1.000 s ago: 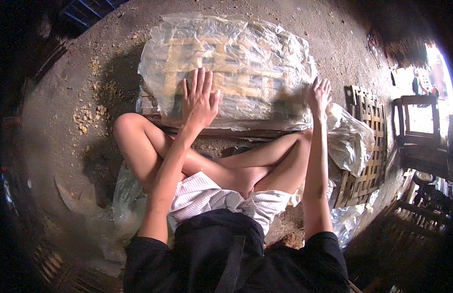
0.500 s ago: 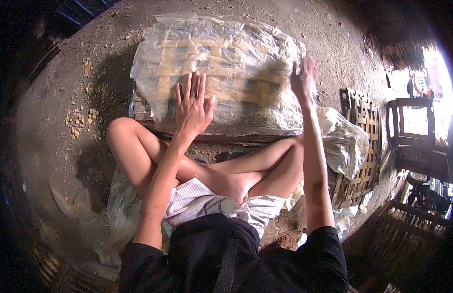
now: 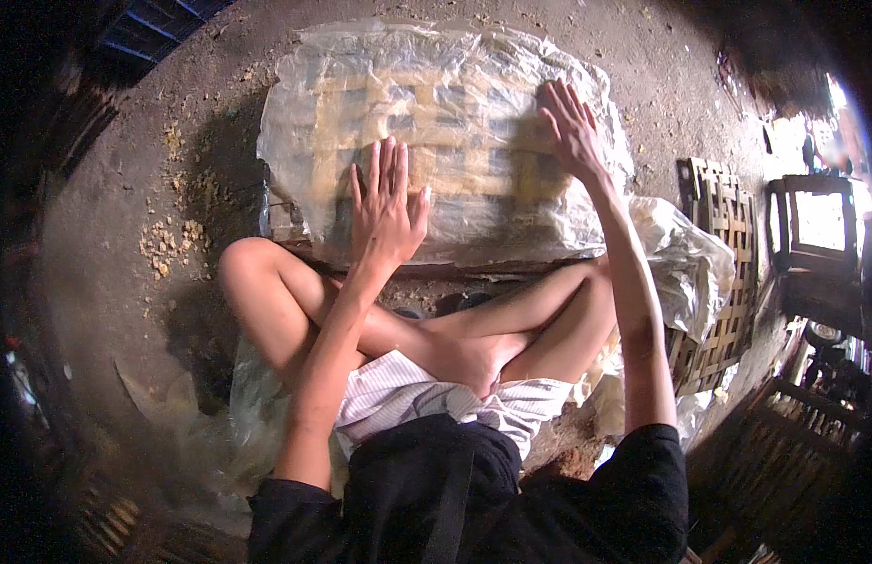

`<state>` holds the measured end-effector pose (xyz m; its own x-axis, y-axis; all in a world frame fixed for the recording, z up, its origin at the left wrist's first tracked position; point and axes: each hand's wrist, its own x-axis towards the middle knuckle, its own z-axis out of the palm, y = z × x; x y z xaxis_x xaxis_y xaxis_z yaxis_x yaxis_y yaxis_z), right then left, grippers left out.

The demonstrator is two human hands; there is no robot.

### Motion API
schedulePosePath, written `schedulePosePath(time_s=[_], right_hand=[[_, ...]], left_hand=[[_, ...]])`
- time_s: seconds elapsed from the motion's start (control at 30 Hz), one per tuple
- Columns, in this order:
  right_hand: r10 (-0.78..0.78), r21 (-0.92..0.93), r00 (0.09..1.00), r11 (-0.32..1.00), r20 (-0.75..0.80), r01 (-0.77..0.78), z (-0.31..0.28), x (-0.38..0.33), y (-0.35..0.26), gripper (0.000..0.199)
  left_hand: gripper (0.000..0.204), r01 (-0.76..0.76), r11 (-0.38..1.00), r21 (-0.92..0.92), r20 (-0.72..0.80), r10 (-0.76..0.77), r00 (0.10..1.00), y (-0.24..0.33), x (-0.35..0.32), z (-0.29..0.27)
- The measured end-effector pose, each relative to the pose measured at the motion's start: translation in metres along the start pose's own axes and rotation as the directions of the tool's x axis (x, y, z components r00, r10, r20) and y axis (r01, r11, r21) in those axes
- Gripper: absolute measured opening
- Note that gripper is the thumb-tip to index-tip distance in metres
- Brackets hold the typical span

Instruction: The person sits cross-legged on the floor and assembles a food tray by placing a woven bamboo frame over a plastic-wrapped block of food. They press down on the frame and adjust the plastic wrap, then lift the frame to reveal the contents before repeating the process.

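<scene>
Head view: left hand point(image 3: 387, 209), right hand point(image 3: 569, 132) spread flat on plastic-covered woven panel point(image 3: 455, 113).

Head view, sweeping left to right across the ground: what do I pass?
Crumb pile → left hand, flat on the plastic sheet → right hand, also on it → woven bamboo panel → dark wooden stool.

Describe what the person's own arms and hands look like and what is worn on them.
Both forearms are bare up to above the elbow, where short black sleeves begin. The left hand and right hand are bare too: no gloves, and no rings, watch or bands that I can make out. Below the black top, striped white shorts show.
</scene>
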<state>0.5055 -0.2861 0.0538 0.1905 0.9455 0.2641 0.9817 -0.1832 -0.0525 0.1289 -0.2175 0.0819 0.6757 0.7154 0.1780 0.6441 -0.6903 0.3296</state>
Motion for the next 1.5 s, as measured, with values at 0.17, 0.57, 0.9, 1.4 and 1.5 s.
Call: schedulePosePath(time_s=[0.17,0.57,0.9,1.4,1.5], right_hand=[[0.816,-0.128,0.577,0.574,0.014,-0.809,-0.024,-0.033,0.113,0.067],[0.346,0.083,0.932,0.937,-0.107,-0.338,-0.003,-0.050,-0.059,0.062],[0.329,0.061,0.936,0.944,-0.125,-0.324,0.006,-0.047,-0.058,0.064],[0.352,-0.035,0.927,0.933,-0.129,-0.359,-0.004,-0.049,-0.053,0.064],[0.348,-0.017,0.932,0.936,-0.104,-0.351,0.005,-0.054,-0.056,0.064]], left_hand=[[0.075,-0.042,0.997,-0.059,-0.058,0.039,0.998,0.010,0.010,0.014],[0.068,0.335,0.942,0.009,-0.103,-0.332,0.938,-0.059,-0.004,-0.016],[0.069,0.028,0.994,-0.108,-0.146,-0.044,0.988,-0.042,0.058,0.001],[0.064,-0.061,0.978,-0.197,-0.059,0.050,0.997,-0.086,0.158,0.004],[0.060,0.221,0.975,0.005,0.007,-0.221,0.975,-0.110,0.161,0.003]])
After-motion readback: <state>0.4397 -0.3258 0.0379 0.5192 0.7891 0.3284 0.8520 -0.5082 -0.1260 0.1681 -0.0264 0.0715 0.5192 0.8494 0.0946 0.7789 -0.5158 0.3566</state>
